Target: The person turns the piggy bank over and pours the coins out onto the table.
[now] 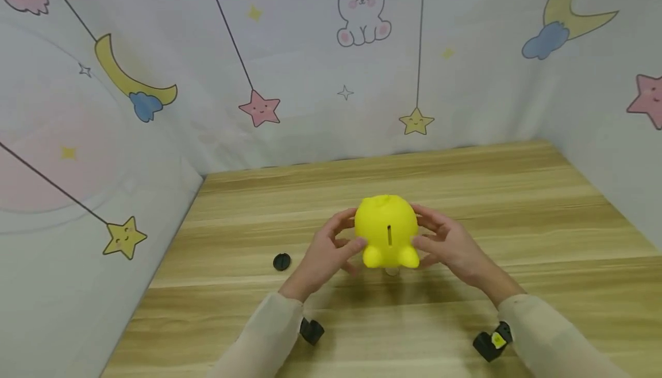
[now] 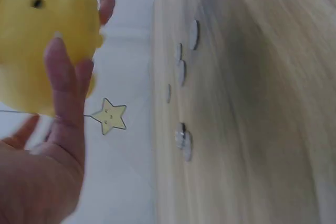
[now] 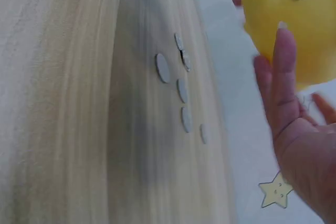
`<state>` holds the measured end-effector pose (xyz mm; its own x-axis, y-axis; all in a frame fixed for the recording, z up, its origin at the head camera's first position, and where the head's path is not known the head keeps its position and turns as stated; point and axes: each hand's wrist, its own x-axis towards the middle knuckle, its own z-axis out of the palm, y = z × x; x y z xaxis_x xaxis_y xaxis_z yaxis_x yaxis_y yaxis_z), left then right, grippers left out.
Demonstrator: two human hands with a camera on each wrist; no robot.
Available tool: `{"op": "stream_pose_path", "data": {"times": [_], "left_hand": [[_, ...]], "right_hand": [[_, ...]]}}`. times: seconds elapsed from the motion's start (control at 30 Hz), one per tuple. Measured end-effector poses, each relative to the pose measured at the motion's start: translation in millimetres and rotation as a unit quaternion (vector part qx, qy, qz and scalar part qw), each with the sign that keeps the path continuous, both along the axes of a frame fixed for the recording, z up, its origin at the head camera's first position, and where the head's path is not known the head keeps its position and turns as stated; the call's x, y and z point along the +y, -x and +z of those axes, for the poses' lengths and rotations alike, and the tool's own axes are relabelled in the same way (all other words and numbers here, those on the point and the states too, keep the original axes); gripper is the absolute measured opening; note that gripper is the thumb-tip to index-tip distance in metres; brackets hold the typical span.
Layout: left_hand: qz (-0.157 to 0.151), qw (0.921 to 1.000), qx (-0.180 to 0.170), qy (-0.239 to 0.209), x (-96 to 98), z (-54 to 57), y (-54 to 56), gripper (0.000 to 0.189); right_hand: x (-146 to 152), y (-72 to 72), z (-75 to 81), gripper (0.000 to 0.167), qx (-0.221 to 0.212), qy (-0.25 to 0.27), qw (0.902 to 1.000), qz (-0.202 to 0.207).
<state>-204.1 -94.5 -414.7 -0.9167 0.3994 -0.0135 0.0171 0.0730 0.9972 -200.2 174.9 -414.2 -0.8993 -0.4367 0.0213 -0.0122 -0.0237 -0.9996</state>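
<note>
A yellow piggy bank (image 1: 383, 223) with a dark coin slot is lifted off the table between my two hands. My left hand (image 1: 328, 249) grips its left side, thumb toward me and fingers round the far side. On the opposite side my right hand (image 1: 452, 246) holds it the same way. A black eye dot shows on its blurred body in both wrist views. Below it, several silver coins (image 2: 194, 35) lie flat on the wood, also visible as coins (image 3: 163, 68) in the right wrist view. The head view shows one coin (image 1: 392, 272), mostly hidden under the bank.
A round black plug (image 1: 281, 261) lies on the wood-grain table (image 1: 233, 217) left of my left hand. Behind and beside the table hangs a pale curtain (image 1: 310, 68) printed with stars, moons and rabbits. Black wrist devices (image 1: 311, 331) sit below both sleeves.
</note>
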Motion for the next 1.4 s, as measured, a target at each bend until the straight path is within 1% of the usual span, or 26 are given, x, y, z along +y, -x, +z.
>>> {"op": "stream_pose_path", "data": {"times": [0.03,0.07,0.13,0.2,0.27,0.33,0.43,0.53,0.63,0.7,0.8,0.9,1.03,1.27,1.33,1.4], "left_hand": [[0.003,0.9998,-0.016,0.013,1.5,1.6,-0.3,0.056],[0.006,0.9988,-0.039,0.029,3.3,3.4,-1.0,0.055],[0.01,0.9936,-0.093,0.062,7.1,7.1,-2.9,0.067],[0.013,0.9858,-0.141,0.091,10.8,10.7,-5.2,0.081],[0.016,0.9794,-0.171,0.107,14.0,13.6,-7.6,0.089],[0.021,0.978,-0.177,0.108,16.1,15.0,-9.0,0.089],[0.023,0.9792,-0.168,0.112,17.4,13.9,-7.8,0.088],[0.03,0.9802,-0.147,0.129,17.3,11.4,-4.7,0.087],[0.029,0.9832,-0.122,0.133,16.7,7.9,-1.9,0.079],[0.026,0.9866,-0.107,0.12,16.0,5.4,-1.2,0.071],[0.015,0.9923,-0.085,0.089,14.7,2.2,-0.9,0.061],[0.008,0.9957,-0.07,0.06,13.6,0.2,-1.1,0.059],[-0.002,0.9976,-0.056,0.041,12.2,-0.2,-2.7,0.056],[-0.006,0.9983,-0.046,0.037,10.7,-1.1,-2.4,0.057],[-0.009,0.9988,-0.036,0.031,10.0,-1.4,-2.0,0.058],[-0.012,0.9994,-0.018,0.026,8.9,-1.6,-1.8,0.059]], "right_hand": [[-1.9,-0.7,1.8,0.059,-0.017,-0.02,0.9996,0.005],[-4.4,-1.6,3.8,0.058,-0.041,-0.042,0.9983,0.009],[-10.0,-3.2,6.8,0.069,-0.1,-0.074,0.992,0.023],[-15.1,-4.6,8.4,0.082,-0.161,-0.082,0.9827,0.039],[-18.6,-5.5,8.8,0.085,-0.208,-0.079,0.9741,0.038],[-20.1,-5.7,8.4,0.083,-0.231,-0.069,0.9698,0.036],[-20.6,-5.7,8.3,0.081,-0.238,-0.074,0.9682,0.027],[-20.3,-5.0,8.4,0.078,-0.231,-0.081,0.9696,0.009],[-19.5,-3.9,9.1,0.078,-0.215,-0.087,0.9726,-0.02],[-19.0,-3.1,9.0,0.079,-0.197,-0.087,0.9758,-0.036],[-17.8,-1.8,8.3,0.08,-0.17,-0.08,0.9811,-0.046],[-16.7,-0.6,6.9,0.078,-0.15,-0.068,0.9855,-0.042],[-15.9,0.7,6.3,0.077,-0.139,-0.063,0.9872,-0.046],[-16.1,0.7,7.6,0.078,-0.133,-0.053,0.9882,-0.054],[-15.5,0.1,7.5,0.078,-0.121,-0.048,0.9901,-0.052],[-15.0,-0.6,7.1,0.075,-0.101,-0.04,0.9929,-0.048]]}}
